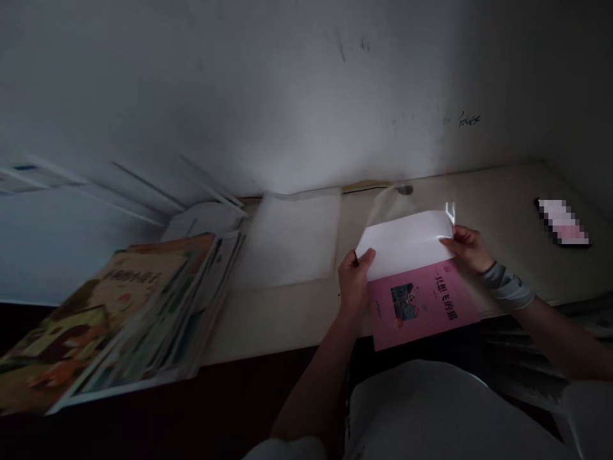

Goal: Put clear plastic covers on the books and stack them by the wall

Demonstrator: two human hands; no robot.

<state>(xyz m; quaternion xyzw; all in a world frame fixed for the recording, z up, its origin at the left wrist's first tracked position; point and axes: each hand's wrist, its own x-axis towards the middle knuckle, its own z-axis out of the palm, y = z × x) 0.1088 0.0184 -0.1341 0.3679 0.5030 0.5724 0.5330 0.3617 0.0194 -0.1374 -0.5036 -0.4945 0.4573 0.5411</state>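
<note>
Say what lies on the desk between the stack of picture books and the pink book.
In the head view, a pale flat sheet lies on the desk between the stack and the pink book.

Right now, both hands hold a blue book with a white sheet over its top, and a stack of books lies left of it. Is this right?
Only the colour is wrong: in the head view the book is pink. The left hand and right hand hold it, the white sheet covers its top, and the stack lies left of it.
</note>
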